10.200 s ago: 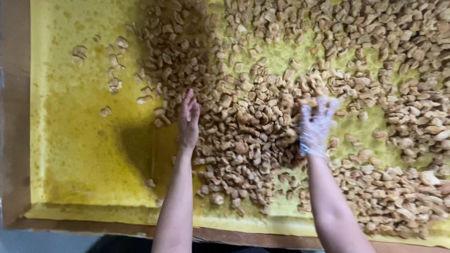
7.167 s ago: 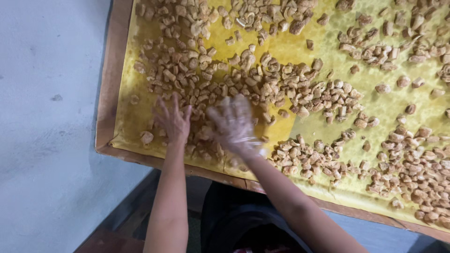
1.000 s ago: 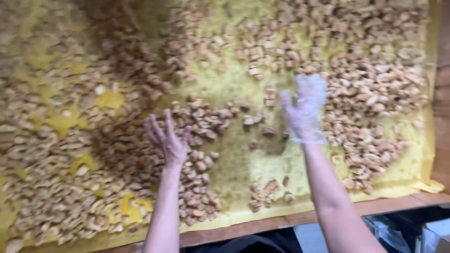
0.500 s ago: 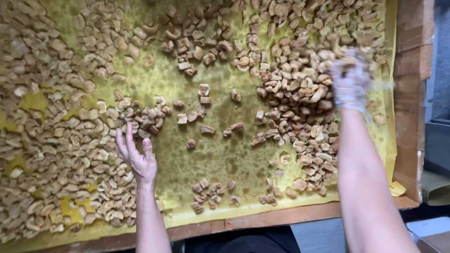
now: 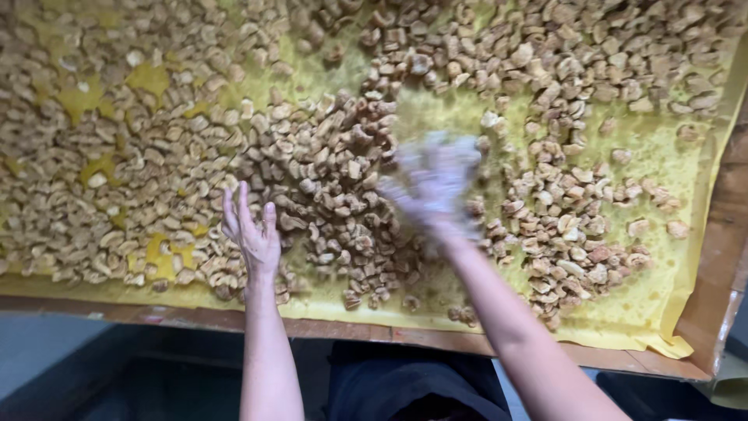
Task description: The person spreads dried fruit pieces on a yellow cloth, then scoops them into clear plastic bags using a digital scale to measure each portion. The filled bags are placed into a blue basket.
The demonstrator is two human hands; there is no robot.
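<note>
A large wooden tray [image 5: 705, 257] lined with yellow paper [image 5: 658, 292] holds many small tan-brown pieces [image 5: 335, 179] spread in a loose layer. My bare left hand [image 5: 251, 234] lies flat with fingers together over the pieces near the front edge, left of the middle. My right hand [image 5: 436, 187], in a thin clear glove, is blurred with motion over the pieces at the middle of the tray, its fingers spread. Neither hand holds anything that I can see.
The tray's wooden front rim [image 5: 351, 331] runs across the lower part of the view and its right rim [image 5: 728, 226] rises at the far right. Bare yellow patches [image 5: 148, 78] show at the upper left. Dark clothing [image 5: 413, 382] and a grey floor [image 5: 47, 351] lie below.
The view has shifted left along the tray. My right hand has swept from the tray's right side toward the middle, pushing pieces leftward. My left hand stays low near the front edge.
</note>
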